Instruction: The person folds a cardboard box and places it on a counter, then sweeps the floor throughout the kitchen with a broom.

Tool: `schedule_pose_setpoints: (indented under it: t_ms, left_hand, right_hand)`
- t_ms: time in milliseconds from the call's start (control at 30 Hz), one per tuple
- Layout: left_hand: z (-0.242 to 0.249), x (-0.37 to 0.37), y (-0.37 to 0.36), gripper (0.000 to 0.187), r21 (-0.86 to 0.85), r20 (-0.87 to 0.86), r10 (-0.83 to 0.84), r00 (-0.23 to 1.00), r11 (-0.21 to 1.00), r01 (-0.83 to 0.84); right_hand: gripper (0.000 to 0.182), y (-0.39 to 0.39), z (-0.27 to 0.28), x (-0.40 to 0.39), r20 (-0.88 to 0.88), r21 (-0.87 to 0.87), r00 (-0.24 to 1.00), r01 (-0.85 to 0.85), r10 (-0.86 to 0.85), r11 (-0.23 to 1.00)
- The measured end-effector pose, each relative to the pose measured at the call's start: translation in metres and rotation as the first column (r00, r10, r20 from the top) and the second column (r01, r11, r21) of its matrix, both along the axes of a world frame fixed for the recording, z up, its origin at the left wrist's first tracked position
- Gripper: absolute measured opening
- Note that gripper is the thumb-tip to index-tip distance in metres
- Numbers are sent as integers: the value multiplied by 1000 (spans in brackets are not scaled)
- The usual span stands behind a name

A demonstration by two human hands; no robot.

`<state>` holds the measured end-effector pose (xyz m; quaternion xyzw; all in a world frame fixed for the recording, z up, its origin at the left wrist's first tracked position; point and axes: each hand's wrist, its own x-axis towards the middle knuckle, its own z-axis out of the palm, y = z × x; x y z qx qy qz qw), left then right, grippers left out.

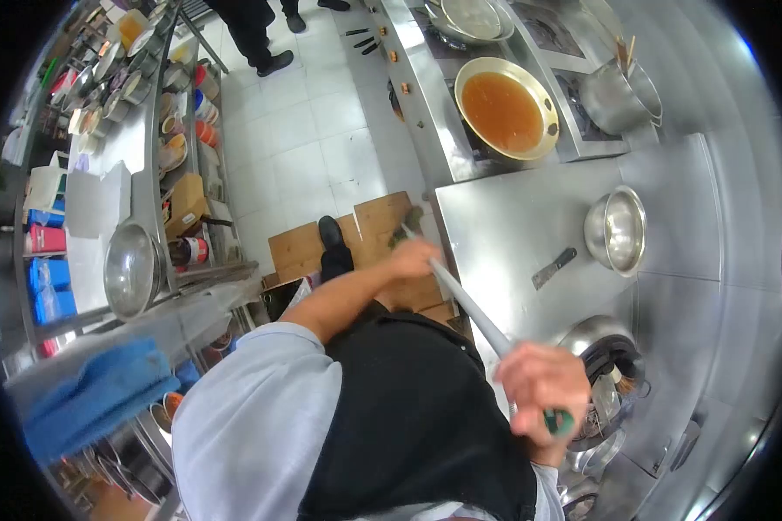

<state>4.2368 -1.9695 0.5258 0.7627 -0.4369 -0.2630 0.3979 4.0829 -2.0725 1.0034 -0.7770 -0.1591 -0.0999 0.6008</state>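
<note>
Both of my hands are wrapped round the long grey handle of a broom. My left hand grips it low down, over the cardboard on the floor. Higher up, near the handle's green end, my right hand is closed on it, beside the steel counter. The handle slants down toward the floor, where a small greenish-brown head shows just beyond my left hand. That head is partly hidden and too blurred to make out fully.
Brown cardboard covers the floor by my foot. A wide pan of orange-brown liquid sits on the stove. The steel counter bears a scraper and a steel bowl. Crowded shelves stand left; another person's legs are ahead.
</note>
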Motion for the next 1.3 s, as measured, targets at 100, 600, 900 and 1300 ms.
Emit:
schedule_pose_setpoints:
  t_ms: [100, 600, 900, 1300]
  left_hand:
    - [-77, 114, 49, 18, 104, 94, 180, 979, 976, -189]
    - [38, 322, 23, 18, 29, 134, 169, 976, 984, -174]
    - [-46, 414, 31, 29, 273, 47, 221, 974, 935, -226]
    - [29, 479, 12, 20, 13, 161, 423, 892, 903, -430]
  right_hand:
    - [49, 14, -61, 88, -14, 59, 999, 47, -47, 997]
    - [30, -17, 17, 288, -44, 120, 991, 132, -128, 984]
    - [37, 12, -70, 381, -101, 43, 992, 80, -75, 996]
    - [37, -24, -74, 438, -91, 243, 983, 175, -157, 954]
